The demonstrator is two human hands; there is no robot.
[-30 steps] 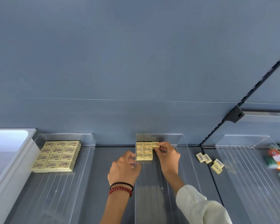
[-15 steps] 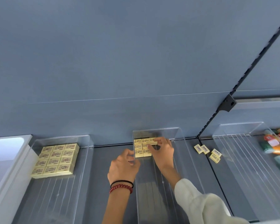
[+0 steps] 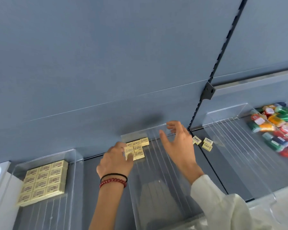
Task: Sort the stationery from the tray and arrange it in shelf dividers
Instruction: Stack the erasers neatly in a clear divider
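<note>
Erasers (image 3: 137,147) fill the twelve-o'clock end of the middle divider (image 3: 156,188): light, stiff little blocks, I'd judge, best pinched by their long sides. Left hand (image 3: 115,161) curls over them, grip unclear; right hand (image 3: 176,143) hangs spread, empty.

This looks like a shop's stationery aisle. A black slotted upright (image 3: 224,47) runs up a blue-grey back panel (image 3: 106,55), and a bracket (image 3: 208,91) is clipped to it, as on retail shelving. Left of the upright, clear dividers (image 3: 72,163) hold identical yellow boxed erasers (image 3: 43,181) laid in neat rows, labels up. Right of the upright, a third divider (image 3: 239,155) holds a heap of colourful wrapped packets (image 3: 279,127). Loose erasers (image 3: 206,144) with printed labels lie at the upright's foot.
</note>
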